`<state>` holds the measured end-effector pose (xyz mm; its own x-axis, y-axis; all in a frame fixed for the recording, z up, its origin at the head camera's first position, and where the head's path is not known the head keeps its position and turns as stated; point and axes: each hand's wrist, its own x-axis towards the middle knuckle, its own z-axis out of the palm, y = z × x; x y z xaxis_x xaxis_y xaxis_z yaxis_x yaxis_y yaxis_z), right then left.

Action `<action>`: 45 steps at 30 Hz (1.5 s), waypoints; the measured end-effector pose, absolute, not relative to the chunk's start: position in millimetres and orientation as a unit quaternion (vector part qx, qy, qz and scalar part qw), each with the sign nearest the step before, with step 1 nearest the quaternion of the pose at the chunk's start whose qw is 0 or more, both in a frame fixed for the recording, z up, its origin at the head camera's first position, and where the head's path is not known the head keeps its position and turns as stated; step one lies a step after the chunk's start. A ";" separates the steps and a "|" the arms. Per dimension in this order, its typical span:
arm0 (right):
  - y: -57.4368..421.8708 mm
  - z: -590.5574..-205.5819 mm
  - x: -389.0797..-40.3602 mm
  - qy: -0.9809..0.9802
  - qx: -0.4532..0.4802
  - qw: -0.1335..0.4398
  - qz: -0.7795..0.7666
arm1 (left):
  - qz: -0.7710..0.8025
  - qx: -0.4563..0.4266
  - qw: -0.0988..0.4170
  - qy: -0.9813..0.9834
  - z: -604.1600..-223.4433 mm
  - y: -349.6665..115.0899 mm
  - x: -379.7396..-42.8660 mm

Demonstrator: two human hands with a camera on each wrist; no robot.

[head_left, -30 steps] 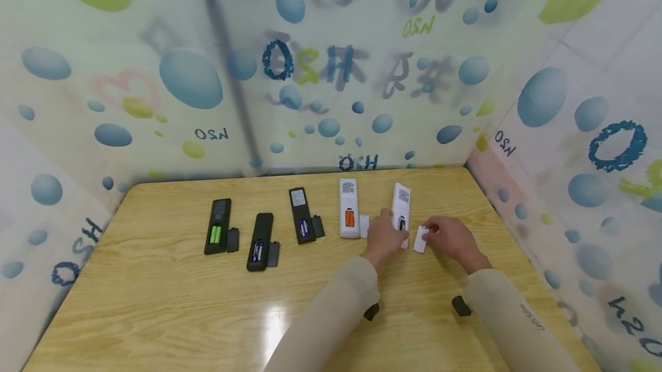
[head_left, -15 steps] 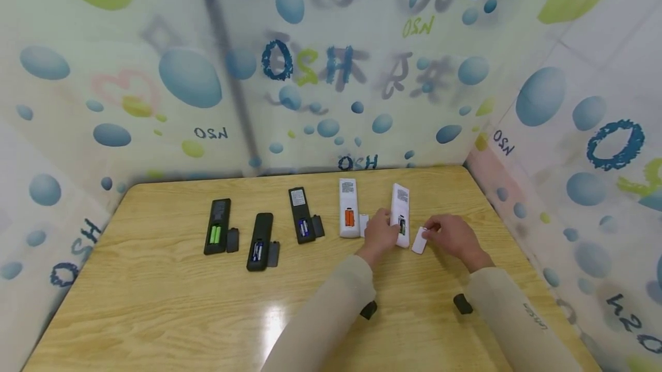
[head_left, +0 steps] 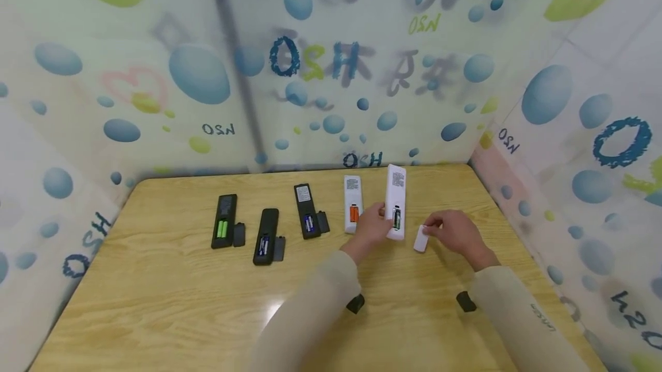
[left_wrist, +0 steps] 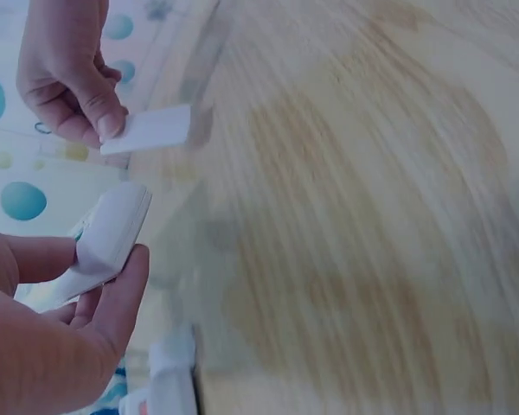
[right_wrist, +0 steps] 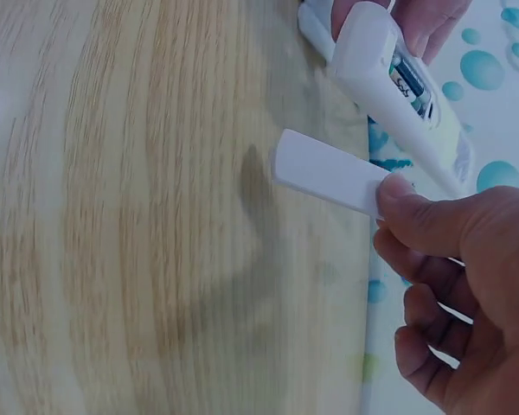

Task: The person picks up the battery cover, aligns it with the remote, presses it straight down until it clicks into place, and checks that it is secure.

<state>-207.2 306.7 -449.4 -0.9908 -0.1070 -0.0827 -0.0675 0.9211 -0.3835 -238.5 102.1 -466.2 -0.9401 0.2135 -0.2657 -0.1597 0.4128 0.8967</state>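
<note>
My left hand [head_left: 371,226] grips a white remote control [head_left: 396,194] near its lower end, battery side up, raised off the table. Batteries [right_wrist: 408,85] show in its uncovered compartment. Off to the right, my right hand [head_left: 455,234] pinches one end of a white battery cover [right_wrist: 324,169] between thumb and fingers. The cover is held above the table, apart from the remote. Left of my left hand lies a second white remote [head_left: 353,191] with orange batteries [head_left: 354,214], partly behind the hand.
Three black remotes lie face down to the left: one with green batteries [head_left: 222,229], a middle one [head_left: 266,228], and one with a white label [head_left: 305,205]. A loose black cover [head_left: 239,234] lies beside the first. A patterned wall [head_left: 310,102] borders the wooden table [head_left: 170,303].
My left hand has lifted the white remote off the table and shifted slightly left. My right hand keeps its pinch on the cover, nearly in place. The head view has shifted a little.
</note>
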 end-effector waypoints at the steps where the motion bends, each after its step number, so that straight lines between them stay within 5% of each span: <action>1: 304.6 -448.3 -206.9 0.978 -0.048 0.049 -0.195 | 0.541 0.021 0.173 0.823 -464.8 97.9 -239.2; 26: 230.6 -439.0 -214.1 0.974 -0.110 0.077 -0.185 | 0.571 0.070 0.209 0.791 -462.0 -22.7 -231.7; 45: 193.1 -435.6 -209.0 0.967 -0.137 0.090 -0.195 | 0.549 0.107 0.234 0.795 -476.5 -60.6 -215.7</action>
